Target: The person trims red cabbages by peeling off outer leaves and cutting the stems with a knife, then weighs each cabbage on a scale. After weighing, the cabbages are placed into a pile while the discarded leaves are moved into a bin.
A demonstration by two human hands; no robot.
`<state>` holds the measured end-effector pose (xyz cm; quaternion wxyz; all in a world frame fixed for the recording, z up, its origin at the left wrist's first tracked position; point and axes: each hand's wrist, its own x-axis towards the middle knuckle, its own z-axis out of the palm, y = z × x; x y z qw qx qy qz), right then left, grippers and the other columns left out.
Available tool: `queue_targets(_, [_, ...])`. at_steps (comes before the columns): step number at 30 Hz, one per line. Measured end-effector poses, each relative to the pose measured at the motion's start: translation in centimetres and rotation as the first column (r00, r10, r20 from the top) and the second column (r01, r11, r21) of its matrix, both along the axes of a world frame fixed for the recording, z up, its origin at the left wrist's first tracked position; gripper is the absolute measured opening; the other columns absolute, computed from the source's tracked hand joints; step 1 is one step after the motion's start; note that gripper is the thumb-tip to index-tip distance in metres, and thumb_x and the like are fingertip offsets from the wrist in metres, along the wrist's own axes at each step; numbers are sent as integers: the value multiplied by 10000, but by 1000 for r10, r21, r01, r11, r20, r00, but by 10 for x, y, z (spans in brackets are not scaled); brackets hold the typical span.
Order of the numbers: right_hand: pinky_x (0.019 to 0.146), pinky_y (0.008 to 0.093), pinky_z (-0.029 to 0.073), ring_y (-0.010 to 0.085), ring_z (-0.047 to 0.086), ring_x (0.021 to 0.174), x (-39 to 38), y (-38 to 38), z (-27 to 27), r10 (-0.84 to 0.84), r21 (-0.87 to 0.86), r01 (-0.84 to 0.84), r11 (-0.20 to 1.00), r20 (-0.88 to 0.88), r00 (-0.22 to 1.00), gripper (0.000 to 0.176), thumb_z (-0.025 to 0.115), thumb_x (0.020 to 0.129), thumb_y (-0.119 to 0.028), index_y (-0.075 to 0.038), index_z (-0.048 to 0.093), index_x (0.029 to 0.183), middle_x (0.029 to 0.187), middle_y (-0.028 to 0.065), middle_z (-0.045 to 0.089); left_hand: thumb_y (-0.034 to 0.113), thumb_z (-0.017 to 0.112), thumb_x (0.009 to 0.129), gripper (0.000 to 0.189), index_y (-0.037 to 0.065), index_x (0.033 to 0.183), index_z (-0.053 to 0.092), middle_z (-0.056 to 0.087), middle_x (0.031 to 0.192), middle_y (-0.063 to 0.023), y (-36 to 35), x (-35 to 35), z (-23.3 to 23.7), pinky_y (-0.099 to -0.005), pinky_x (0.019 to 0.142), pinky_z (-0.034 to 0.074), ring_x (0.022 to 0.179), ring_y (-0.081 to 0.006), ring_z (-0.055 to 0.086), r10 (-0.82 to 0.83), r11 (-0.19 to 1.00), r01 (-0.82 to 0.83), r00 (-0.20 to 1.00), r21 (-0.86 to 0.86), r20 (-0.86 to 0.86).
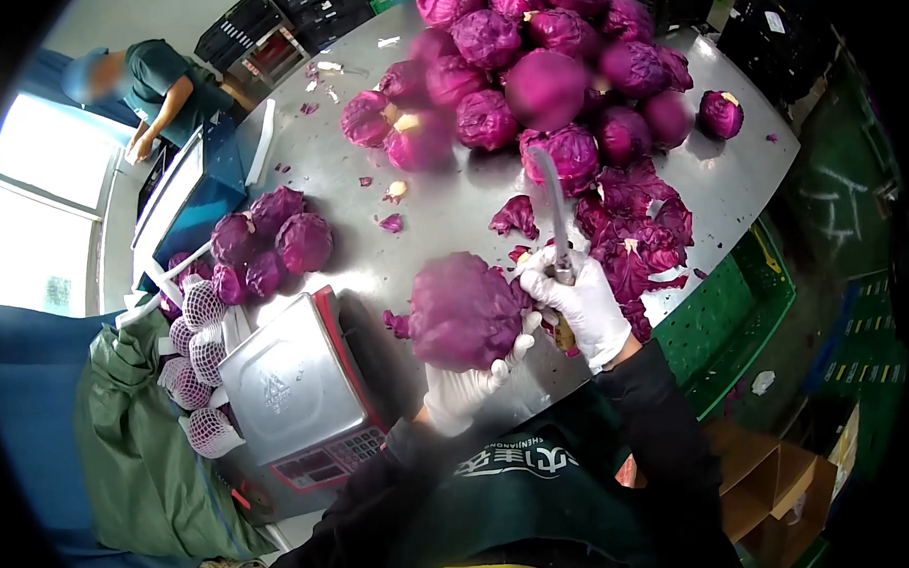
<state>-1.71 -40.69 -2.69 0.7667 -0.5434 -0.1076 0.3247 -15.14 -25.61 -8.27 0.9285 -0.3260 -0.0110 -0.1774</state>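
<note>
A purple cabbage (463,309) is held over the steel table in my left hand (461,392), which wears a white glove and supports it from below and from its right side. My right hand (585,307), also gloved, is closed around a knife (552,195) with its curved blade pointing up and away from me. The knife hand is right beside the cabbage's right side. One outer leaf sticks out at the cabbage's left. Peeled purple leaves (641,227) lie heaped just beyond my right hand, and a loose leaf (514,216) rests near the blade.
A large pile of purple cabbages (486,40) covers the table's far side. More cabbages (304,242) sit at left, behind a digital scale (292,365) and foam-netted produce (207,355). A green crate (746,309) and cardboard box (766,463) stand at right. Another person (172,89) works far left.
</note>
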Motion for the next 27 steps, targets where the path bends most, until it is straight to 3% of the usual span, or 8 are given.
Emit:
queue_targets(3, [477, 192, 377, 52, 508, 541, 6, 2, 16, -212, 51, 225, 973, -179, 961, 126, 714, 934, -169, -63, 646, 933, 776, 36, 665, 565, 425, 997, 808, 115, 1594, 120, 174, 1605, -268, -1, -2, -5, -556, 993, 478, 1380, -494, 364, 17, 998, -9, 991, -62, 130])
queue_targets(7, [526, 191, 402, 41, 538, 575, 16, 0, 1, -239, -208, 245, 947, 54, 970, 155, 708, 944, -189, -45, 675, 992, 792, 18, 690, 514, 467, 992, 807, 121, 1596, 105, 199, 1586, -256, 0, 1, 14, -565, 990, 460, 1361, -485, 365, -20, 947, 127, 941, -297, 337])
queue_targets(12, [751, 245, 474, 53, 521, 811, -15, 26, 37, 307, -52, -303, 952, 131, 943, 408, 807, 833, -151, -58, 683, 1211, 981, -46, 637, 510, 463, 995, 721, 110, 1548, 230, 282, 1531, -249, 13, -28, -19, -527, 854, 523, 1269, -479, 454, 59, 995, -51, 994, -85, 94])
queue_targets(15, [610, 233, 498, 75, 573, 787, -26, 42, 41, 301, -33, -299, 954, 105, 948, 300, 774, 854, -69, -36, 671, 1133, 959, -6, 605, 312, 322, 1078, 502, 48, 1504, 303, 441, 1326, -227, 25, -32, -15, -527, 894, 524, 1228, -404, 480, 144, 986, -147, 989, 84, 39])
queue_targets(18, [586, 233, 519, 116, 621, 828, -25, 53, 35, 379, 128, -369, 921, -69, 923, 278, 799, 807, 0, -24, 634, 1029, 1017, 51, 647, 424, 364, 1056, 619, 84, 1555, 230, 367, 1427, -305, 36, -36, -11, -624, 908, 509, 1261, -534, 428, 141, 983, -148, 988, 113, 65])
queue_targets(22, [851, 303, 520, 147, 626, 937, -6, 65, 49, 496, -37, -495, 868, 85, 864, 304, 794, 782, 40, -33, 623, 1022, 1009, 57, 653, 551, 453, 986, 777, 77, 1557, 223, 314, 1479, -355, 51, -39, 9, -693, 894, 503, 1275, -612, 396, 96, 993, -105, 986, 59, 137])
queue_targets(24, [809, 288, 516, 144, 632, 895, 5, 76, 52, 515, -186, -486, 854, 432, 740, 268, 782, 736, 77, -24, 648, 945, 967, 52, 653, 614, 541, 928, 868, 72, 1544, 259, 332, 1483, -364, 67, -42, 28, -587, 862, 575, 1228, -587, 477, 158, 950, -195, 974, 242, 166])
queue_targets(27, [814, 304, 505, 146, 622, 898, 3, 89, 50, 535, -122, -523, 844, 103, 839, 277, 843, 725, 1, -30, 647, 918, 927, 41, 641, 678, 545, 890, 943, 46, 1535, 274, 345, 1468, -382, 81, -54, 39, -637, 891, 552, 1228, -595, 482, 173, 946, -184, 983, 265, 67])
